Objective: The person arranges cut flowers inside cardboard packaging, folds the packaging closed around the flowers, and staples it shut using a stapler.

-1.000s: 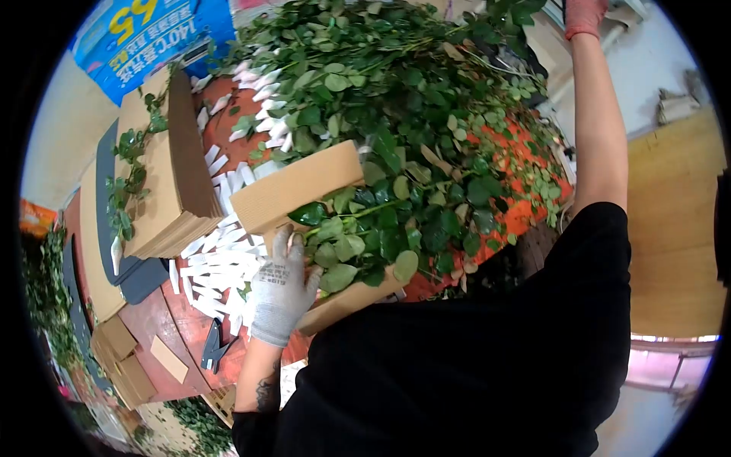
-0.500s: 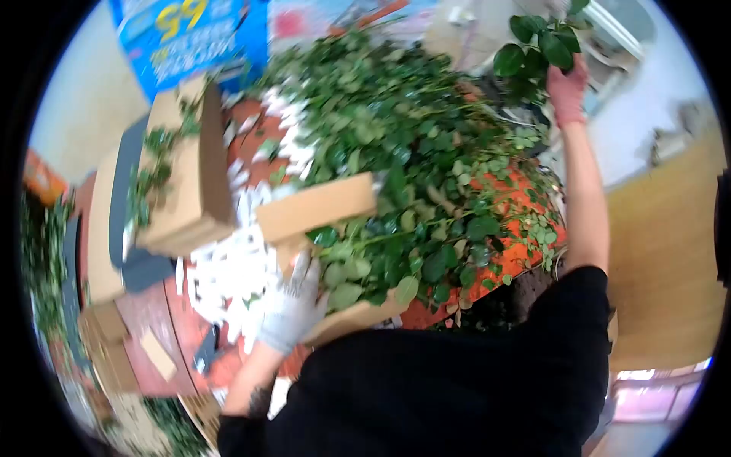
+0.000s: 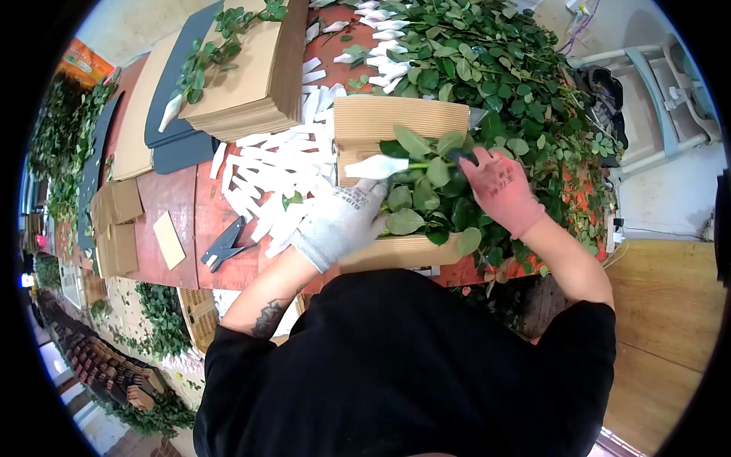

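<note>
At 9 o'clock a flat tan card (image 3: 169,240) and a black stapler (image 3: 225,245) lie on the scuffed red counter (image 3: 209,186), bare surface between them. Toward 11 stands a square-edged cardboard stack (image 3: 244,68); at 10, flat white paper strips (image 3: 263,179) overlap loosely. My left hand (image 3: 343,221), in a pale knit glove, is against the smooth, tapered white-wrapped flower (image 3: 377,167) at 12; I can't tell whether its fingers grip. The flower lies over ribbed corrugated cardboard (image 3: 403,118), whose flaps edge the leaves. My right hand (image 3: 502,190), red-gloved, has its fingers closed on the flower's leafy stem. Glossy foliage (image 3: 518,91) crowds 1 o'clock, leaving little room; a metal-framed chair (image 3: 647,91) stands at 2.
</note>
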The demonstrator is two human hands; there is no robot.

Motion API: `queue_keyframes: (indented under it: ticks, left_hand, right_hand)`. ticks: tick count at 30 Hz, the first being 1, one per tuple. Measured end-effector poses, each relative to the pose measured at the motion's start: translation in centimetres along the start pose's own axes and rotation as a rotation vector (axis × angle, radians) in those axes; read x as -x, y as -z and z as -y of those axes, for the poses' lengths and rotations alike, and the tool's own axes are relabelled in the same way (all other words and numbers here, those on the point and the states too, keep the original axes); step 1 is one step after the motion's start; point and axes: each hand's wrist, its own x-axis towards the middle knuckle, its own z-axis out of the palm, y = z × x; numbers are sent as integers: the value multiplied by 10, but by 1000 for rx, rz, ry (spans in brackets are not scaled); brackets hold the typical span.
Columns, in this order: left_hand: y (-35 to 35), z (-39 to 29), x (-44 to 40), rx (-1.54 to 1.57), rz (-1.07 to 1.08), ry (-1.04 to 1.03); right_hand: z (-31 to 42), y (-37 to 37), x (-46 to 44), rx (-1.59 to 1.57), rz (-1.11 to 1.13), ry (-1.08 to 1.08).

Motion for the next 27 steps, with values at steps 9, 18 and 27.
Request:
queue_keyframes:
  ticks: [9,18,27]
  left_hand:
    - [-2,-1,1,-17,-59,-21]
    - [2,8,-2,-7,1,-27]
    - [-6,29,-4,182,-135,-124]
  right_hand:
    - [37,-1,-57,-86,-91,38]
    - [45,-58,-74,-122,-139,112]
    - [49,-65,-80,-64,-297,113]
